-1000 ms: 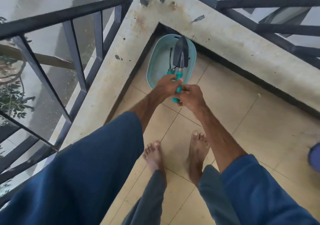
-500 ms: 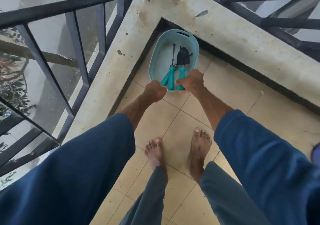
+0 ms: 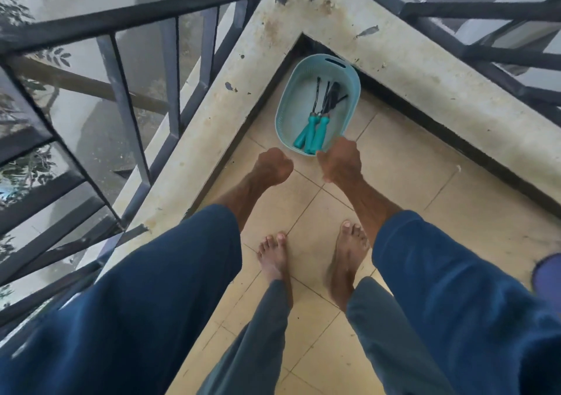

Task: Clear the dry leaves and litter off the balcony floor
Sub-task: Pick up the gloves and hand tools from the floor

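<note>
A teal plastic basket (image 3: 349, 74) sits on the tiled balcony floor (image 3: 409, 188), pushed into the corner under the concrete ledge. Inside it lie garden hand tools (image 3: 314, 132) with teal handles and dark metal heads, handles pointing toward me. My left hand (image 3: 273, 165) hovers just short of the basket, fingers curled into a fist and holding nothing. My right hand (image 3: 341, 161) is at the basket's near rim beside the handle ends. Its fingers are hidden behind the back of the hand. No leaves show on the tiles around my bare feet.
A stained concrete ledge (image 3: 425, 69) with dark metal railings (image 3: 127, 24) bounds the corner at left and back. A small grey flake (image 3: 367, 32) lies on the ledge. A blue-purple object (image 3: 548, 276) pokes in at the right edge.
One second ago both hands held the trowel upright over the basket. It was lowered and let go, and now lies among the other tools. Both hands have pulled back toward me.
</note>
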A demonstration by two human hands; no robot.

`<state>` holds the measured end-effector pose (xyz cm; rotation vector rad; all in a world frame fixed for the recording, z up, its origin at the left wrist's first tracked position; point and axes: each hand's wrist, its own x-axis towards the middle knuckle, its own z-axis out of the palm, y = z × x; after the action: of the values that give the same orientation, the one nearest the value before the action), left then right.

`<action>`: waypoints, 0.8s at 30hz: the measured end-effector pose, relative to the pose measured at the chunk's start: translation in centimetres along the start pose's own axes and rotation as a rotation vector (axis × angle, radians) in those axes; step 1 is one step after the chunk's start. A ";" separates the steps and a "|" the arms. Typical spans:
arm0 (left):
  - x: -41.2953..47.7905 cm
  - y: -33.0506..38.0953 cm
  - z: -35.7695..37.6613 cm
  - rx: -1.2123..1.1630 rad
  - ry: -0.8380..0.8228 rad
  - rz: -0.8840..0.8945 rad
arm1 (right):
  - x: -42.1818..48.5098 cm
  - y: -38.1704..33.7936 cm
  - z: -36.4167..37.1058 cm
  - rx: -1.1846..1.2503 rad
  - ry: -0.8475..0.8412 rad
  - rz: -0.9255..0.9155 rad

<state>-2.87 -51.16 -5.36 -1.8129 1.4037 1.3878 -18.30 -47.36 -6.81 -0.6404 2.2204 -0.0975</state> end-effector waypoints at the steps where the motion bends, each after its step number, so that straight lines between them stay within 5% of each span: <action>1: -0.4 1.1 -1.6 -0.001 -0.003 0.023 | -1.4 0.5 -0.3 -0.015 -0.054 0.030; 8: -13.0 0.5 -4.1 0.147 -0.040 0.106 | -13.0 0.3 -6.9 0.077 -0.280 0.073; 12: -23.4 -0.1 -4.8 0.052 -0.049 -0.021 | -21.3 -1.9 -14.4 0.245 -0.406 -0.014; 17: -38.7 -3.1 -6.3 0.023 -0.053 -0.015 | -32.4 -4.2 -23.9 0.161 -0.480 -0.175; 24: -58.4 -6.0 -5.7 -0.470 0.204 -0.116 | -45.3 -6.6 -29.6 -0.075 -0.586 -0.372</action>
<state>6.63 -27.81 48.00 -2.3486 1.1015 1.6050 -12.28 -35.54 46.01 -0.9774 1.5338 -0.0102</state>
